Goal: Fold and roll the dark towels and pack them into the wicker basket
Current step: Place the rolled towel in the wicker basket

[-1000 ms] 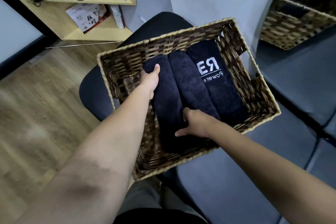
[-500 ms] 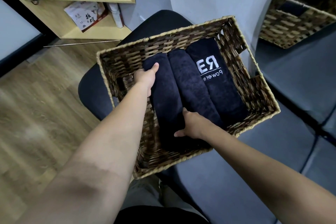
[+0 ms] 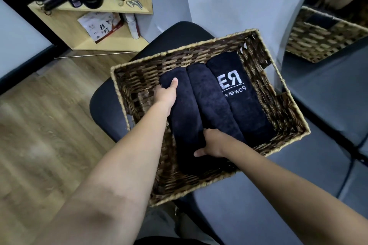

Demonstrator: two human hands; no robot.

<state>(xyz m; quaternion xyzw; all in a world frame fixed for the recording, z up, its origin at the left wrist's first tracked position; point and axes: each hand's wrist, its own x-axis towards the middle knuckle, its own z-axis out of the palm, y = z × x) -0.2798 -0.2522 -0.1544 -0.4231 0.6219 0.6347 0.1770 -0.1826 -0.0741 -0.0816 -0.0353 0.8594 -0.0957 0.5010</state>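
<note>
A: Far left?
B: Wooden shelf unit (image 3: 111, 42), holding a printed box (image 3: 100, 27) and a white bottle (image 3: 132, 27).
A: Right?
B: Grey cushion (image 3: 322, 109). Near left, wood floor (image 3: 49, 125).

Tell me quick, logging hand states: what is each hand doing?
Left hand: grips the far end of the leftmost rolled towel.
Right hand: grips the same towel's near end.
</note>
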